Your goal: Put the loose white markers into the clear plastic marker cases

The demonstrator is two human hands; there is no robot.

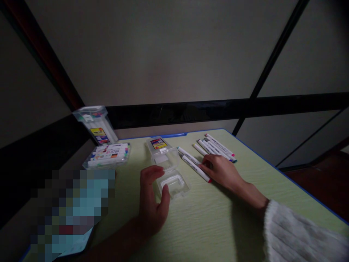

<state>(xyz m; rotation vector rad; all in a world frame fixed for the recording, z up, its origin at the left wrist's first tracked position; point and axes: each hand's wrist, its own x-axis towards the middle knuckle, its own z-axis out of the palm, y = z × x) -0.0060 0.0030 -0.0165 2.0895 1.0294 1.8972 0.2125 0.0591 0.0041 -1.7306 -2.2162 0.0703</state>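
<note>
My left hand point(154, 203) is wide at the clear lid point(177, 185). My right hand point(225, 169) touches white markers point(195, 167); I cannot tell its grip.

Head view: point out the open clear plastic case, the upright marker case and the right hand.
Open clear plastic case point(167, 159): head view, clear plastic just in front of the label.
Upright marker case point(97, 131): head view, front label.
Right hand point(220, 168): head view, back of the hand.
</note>
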